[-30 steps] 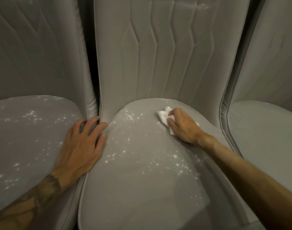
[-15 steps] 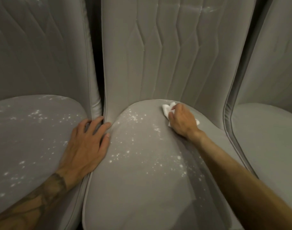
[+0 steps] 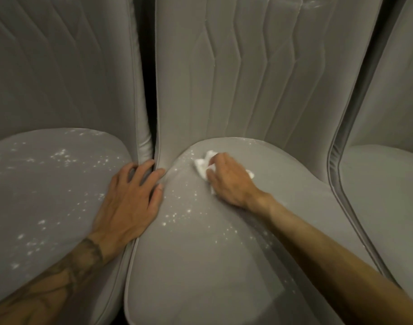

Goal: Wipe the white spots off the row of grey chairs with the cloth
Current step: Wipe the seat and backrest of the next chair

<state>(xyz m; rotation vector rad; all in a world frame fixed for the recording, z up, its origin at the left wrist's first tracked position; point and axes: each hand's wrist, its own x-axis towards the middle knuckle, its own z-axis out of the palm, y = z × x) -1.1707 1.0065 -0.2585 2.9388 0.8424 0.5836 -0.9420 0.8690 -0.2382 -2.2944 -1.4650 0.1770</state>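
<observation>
The left chair (image 3: pixel 48 195) has white spots (image 3: pixel 62 156) scattered over its seat, thickest toward the back edge, and by the look of it none have been wiped. My left hand (image 3: pixel 130 198) lies flat with fingers spread, holding nothing. The palm rests on the right edge of that seat, and the fingertips reach across the gap to the back left corner of the middle chair (image 3: pixel 212 277). I judge it is there to prop me as I lean in and to steady the seat under the rubbing.

The middle seat carries specks along its left side and in a band across its middle, while its back right part looks clean. Near its back edge, left of centre, sits the cloth (image 3: pixel 202 165), a small bunched white wad. My right hand (image 3: pixel 231 181) covers most of it, fingers curled over it and pressing it into the fabric. The cloth pokes out past my fingertips on the left, and a corner shows behind my hand on the right. The nearest specks lie just left of the cloth. The right chair (image 3: pixel 383 195) shows no spots that I can make out.
</observation>
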